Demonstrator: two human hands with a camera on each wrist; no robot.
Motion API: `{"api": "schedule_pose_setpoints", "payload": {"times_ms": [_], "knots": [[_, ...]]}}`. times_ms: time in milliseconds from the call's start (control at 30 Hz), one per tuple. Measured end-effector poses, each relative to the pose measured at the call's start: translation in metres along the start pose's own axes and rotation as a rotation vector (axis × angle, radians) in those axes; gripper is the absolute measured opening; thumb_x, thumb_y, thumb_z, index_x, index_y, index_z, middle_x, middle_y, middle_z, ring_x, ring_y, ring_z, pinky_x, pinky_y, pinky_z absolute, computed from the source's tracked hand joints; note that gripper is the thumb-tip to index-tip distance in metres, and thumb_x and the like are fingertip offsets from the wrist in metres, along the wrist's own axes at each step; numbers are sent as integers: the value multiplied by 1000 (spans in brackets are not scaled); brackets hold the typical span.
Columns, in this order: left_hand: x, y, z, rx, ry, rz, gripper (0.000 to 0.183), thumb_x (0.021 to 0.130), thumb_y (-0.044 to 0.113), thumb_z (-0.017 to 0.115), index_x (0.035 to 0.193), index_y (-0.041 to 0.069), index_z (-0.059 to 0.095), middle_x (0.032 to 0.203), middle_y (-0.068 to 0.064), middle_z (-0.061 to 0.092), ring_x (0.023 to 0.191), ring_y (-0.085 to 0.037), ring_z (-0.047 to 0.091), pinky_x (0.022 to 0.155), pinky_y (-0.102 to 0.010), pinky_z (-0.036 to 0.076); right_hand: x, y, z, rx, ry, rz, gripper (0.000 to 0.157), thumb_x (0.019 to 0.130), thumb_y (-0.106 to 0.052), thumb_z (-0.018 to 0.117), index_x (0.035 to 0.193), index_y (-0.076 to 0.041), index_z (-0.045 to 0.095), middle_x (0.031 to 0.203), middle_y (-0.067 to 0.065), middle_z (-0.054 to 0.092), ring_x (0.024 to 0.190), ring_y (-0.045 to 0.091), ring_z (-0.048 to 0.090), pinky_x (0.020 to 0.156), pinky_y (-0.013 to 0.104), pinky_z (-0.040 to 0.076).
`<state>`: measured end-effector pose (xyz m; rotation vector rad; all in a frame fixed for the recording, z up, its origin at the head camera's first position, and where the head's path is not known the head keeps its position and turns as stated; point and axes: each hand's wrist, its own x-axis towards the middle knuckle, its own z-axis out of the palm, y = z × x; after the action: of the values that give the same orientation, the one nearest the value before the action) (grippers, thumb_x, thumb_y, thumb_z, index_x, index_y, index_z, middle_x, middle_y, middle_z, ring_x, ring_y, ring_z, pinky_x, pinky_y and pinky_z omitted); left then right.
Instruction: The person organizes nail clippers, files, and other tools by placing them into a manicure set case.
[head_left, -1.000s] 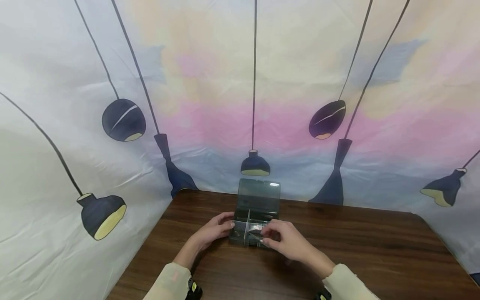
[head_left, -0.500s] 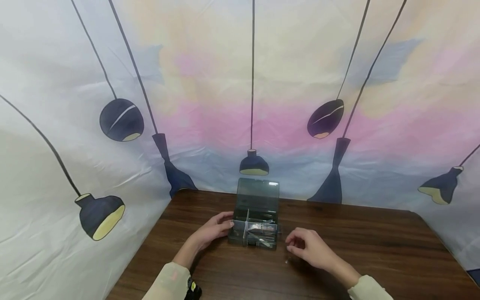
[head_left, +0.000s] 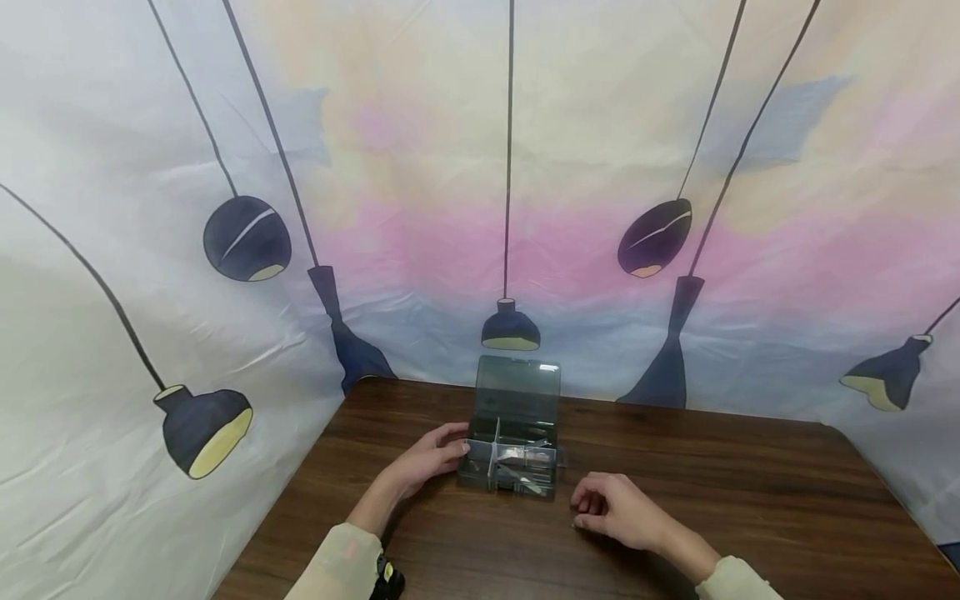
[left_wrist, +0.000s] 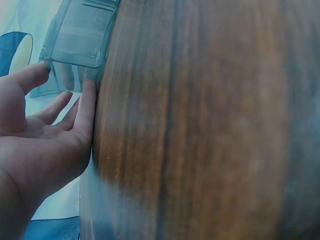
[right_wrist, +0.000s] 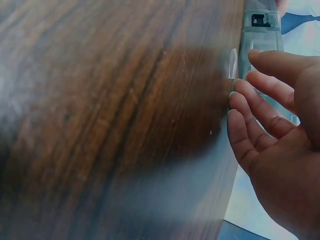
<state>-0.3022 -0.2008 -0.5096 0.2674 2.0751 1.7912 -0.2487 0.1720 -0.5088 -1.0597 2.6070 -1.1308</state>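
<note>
A see-through grey-green plastic divider box (head_left: 536,483) stands on the table with its lid (head_left: 517,387) raised at the back. Clear dividers part its inside, and small clear pieces (head_left: 525,454) lie in the right compartments. My left hand (head_left: 426,456) rests against the box's left side. Its thumb tip touches a corner and its fairly straight fingers reach along the wall, as the left wrist view shows. To the right of the box, my right hand (head_left: 615,506) lies low at the table with loosely bent fingers and nothing visible between them.
The dark wooden table (head_left: 735,492) reaches back to a hanging cloth (head_left: 585,250) printed with lamps, close behind the raised lid. A thin clear piece (right_wrist: 233,63) shows beside the box in the right wrist view.
My right hand has come out of the box's right compartment and moved right, then slightly down to the table. The left hand has stayed at the box's left side.
</note>
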Motion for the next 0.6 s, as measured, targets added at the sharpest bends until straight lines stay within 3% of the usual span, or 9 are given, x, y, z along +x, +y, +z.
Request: {"api": "schedule_pose_setpoints", "payload": {"times_ms": [233,600], "knots": [[-1,0,0,1,-3,3,62,102,27,59,154,5,32,154,-22,33,137,-35,41,109,-52,40,0,-2,4,-9,-16,-7,11,88,-19,78,94,-19,69,86,-6,61,78,7,58,65,23,52],[1,-2,-1,2,-1,7,61,102,27,58,153,6,33,152,-21,36,136,-34,43,108,-52,40,1,-4,4,0,-79,-6,10,91,-13,73,92,-23,69,87,-8,58,74,2,54,63,22,50]]}}
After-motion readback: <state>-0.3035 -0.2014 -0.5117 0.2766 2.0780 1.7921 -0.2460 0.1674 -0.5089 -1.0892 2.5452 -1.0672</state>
